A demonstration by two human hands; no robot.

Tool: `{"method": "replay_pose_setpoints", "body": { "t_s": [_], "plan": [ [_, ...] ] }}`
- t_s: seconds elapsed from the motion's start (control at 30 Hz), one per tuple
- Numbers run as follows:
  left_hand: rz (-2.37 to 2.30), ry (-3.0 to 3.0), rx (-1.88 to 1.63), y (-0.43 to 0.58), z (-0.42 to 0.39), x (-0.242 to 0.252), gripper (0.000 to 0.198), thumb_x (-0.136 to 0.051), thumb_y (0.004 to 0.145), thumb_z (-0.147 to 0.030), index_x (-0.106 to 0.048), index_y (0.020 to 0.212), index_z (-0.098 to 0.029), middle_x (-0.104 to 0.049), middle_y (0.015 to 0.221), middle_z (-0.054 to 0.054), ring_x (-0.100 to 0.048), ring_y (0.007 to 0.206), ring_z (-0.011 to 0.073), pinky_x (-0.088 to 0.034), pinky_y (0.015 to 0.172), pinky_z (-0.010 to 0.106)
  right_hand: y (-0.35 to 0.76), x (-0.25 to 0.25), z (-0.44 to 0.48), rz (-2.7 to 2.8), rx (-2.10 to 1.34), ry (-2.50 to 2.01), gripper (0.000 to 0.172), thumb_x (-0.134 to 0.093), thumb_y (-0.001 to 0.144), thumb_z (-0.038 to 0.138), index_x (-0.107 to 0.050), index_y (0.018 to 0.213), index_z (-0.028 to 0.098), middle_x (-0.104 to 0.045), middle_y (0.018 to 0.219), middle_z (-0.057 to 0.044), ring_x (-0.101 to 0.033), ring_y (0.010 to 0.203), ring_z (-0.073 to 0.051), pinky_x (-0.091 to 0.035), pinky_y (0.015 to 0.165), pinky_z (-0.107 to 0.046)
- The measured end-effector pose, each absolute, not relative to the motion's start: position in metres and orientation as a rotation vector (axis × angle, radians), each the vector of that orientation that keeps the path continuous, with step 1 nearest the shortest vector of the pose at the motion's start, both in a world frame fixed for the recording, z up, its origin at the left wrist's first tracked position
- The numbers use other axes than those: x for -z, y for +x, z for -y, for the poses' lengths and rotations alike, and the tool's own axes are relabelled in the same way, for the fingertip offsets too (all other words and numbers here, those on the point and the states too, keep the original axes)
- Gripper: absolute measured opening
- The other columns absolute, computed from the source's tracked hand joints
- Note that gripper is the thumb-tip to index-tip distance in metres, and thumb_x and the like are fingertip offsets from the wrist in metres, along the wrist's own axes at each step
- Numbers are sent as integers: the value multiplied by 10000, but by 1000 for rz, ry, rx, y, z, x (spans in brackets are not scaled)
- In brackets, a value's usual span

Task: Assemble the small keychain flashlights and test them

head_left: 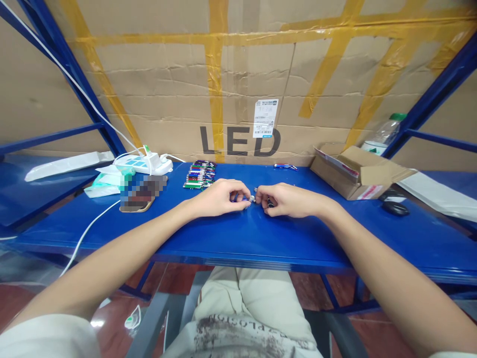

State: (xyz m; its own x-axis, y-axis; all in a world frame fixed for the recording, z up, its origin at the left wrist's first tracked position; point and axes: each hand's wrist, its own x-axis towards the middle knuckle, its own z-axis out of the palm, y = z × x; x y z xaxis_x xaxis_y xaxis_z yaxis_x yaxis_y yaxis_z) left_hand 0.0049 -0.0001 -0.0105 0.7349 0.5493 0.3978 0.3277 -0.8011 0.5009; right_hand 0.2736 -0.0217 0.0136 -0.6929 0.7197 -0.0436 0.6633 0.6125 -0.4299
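Note:
My left hand (225, 198) is closed over the middle of the blue table, with thumb and fingertips pinching a small blue tube (238, 200) that looks like a keychain flashlight. A shiny silver end piece (252, 199) shows at its right tip. My right hand (286, 200) is curled just to the right, its fingertips close to that silver end. Something small and metallic shows at those fingertips, but I cannot make out what it is. Behind my left hand lies a row of several red, blue, green and silver keychain flashlights (200, 174). Another blue and red one (285, 167) lies alone at the back.
On the left are a white power strip (143, 163) with cables, a phone (139, 199) and a tissue pack (108, 180). An open cardboard box (354, 171), a black mouse (395, 208) and a green-capped bottle (387, 130) stand right. Large cardboard (167, 99) walls the back.

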Motion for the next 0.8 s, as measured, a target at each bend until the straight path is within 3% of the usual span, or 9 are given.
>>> {"method": "replay_pose_setpoints", "body": {
  "t_s": [0.3, 0.47, 0.8],
  "plan": [
    [-695, 2469, -725, 8, 3, 11, 217, -750, 974, -378, -781, 1051, -178, -709, 829, 4, -619, 732, 138, -492, 724, 271, 272, -16, 23, 2411, -496, -1041, 289, -692, 873, 239, -656, 1158, 214, -773, 992, -28, -624, 756, -169, -474, 727, -290],
    [-697, 2478, -738, 9, 3, 12, 237, -759, 965, -397, -792, 1052, -178, -719, 834, 10, -609, 731, 142, -482, 721, 276, 270, -18, 27, 2219, -630, -950, 360, -745, 872, 311, -653, 1205, 209, -781, 1042, -60, -576, 751, -168, -473, 693, -293],
    [-688, 2452, -729, 9, 1, 14, 249, -744, 980, -420, -782, 1038, -181, -691, 801, -2, -592, 702, 132, -471, 693, 260, 265, -13, 27, 2278, -681, -906, 402, -737, 885, 284, -657, 1271, 207, -780, 1017, -36, -540, 722, -152, -468, 695, -286]
  ]
}}
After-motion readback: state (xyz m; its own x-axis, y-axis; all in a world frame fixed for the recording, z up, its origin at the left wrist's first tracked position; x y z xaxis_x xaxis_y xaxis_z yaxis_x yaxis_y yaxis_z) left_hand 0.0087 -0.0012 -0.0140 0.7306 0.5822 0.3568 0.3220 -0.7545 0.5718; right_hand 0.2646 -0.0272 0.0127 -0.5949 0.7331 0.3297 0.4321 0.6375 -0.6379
